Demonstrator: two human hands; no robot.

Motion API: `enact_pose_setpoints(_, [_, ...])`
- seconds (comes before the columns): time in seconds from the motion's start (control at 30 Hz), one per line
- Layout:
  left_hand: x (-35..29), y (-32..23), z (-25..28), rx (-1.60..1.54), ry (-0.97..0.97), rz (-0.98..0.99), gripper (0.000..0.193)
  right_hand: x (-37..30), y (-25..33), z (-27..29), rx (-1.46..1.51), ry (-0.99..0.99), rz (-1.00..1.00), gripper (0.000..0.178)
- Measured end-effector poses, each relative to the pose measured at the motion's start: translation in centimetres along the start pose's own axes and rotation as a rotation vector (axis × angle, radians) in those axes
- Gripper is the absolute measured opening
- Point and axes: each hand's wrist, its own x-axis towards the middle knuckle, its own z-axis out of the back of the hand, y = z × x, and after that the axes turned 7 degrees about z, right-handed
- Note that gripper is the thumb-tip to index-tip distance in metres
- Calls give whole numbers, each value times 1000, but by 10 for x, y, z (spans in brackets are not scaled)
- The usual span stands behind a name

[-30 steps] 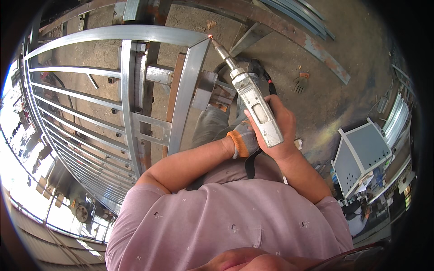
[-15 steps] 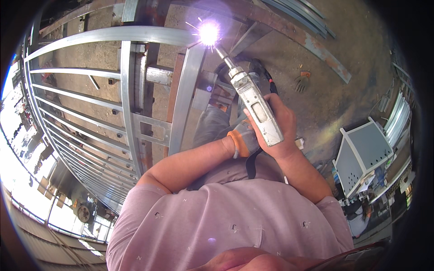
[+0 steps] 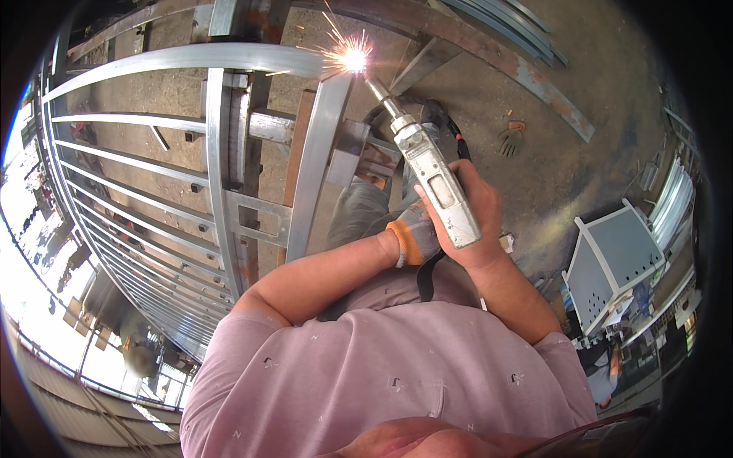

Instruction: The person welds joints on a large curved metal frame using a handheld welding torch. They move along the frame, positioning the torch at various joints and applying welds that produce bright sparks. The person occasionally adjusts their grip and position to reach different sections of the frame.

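My bare right hand [image 3: 481,202] is wrapped round a white and silver handheld welding gun [image 3: 437,179]. Its nozzle points up and left at the frame's upper corner, where a bright weld spot [image 3: 355,61] throws orange sparks. There the long top rail [image 3: 183,59] of a galvanized metal frame meets an end post [image 3: 321,145]. My left hand [image 3: 418,233], in a grey glove with an orange cuff, lies beside and partly below the gun's rear. Its fingers are hidden by the gun and my right hand, so its grip does not show.
Many parallel bars [image 3: 137,160] of the frame stretch off to the left. A rusty beam [image 3: 527,72] crosses at upper right. On the floor lies a loose glove [image 3: 512,139]. A grey metal cabinet [image 3: 618,263] stands at right. A dark hose [image 3: 450,126] runs behind the gun.
The purple-white glare at the nozzle has shrunk, and orange sparks now spray up and left. Both hands and the gun have hardly moved.
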Motion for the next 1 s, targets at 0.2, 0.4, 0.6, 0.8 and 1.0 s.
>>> enact_pose_setpoints(0.2, [-13,-37,25,-665,19,139,42,-2,-3,1,-24,-10,6,26])
enact_pose_setpoints(0.4, [-14,-80,51,417,22,112,55,-10,15,19,94,-42,24,24])
enact_pose_setpoints(0.6, [-82,-223,106,380,-197,306,54,-41,18,64,-7,-129,160,26])
enact_pose_setpoints(0.8, [-125,-283,126,77,-795,-188,85,-62,54,99,-23,-140,123,27])
enact_pose_setpoints(1.0, [-111,-322,121,257,-847,-274,105,-66,79,97,-21,-277,270,22])
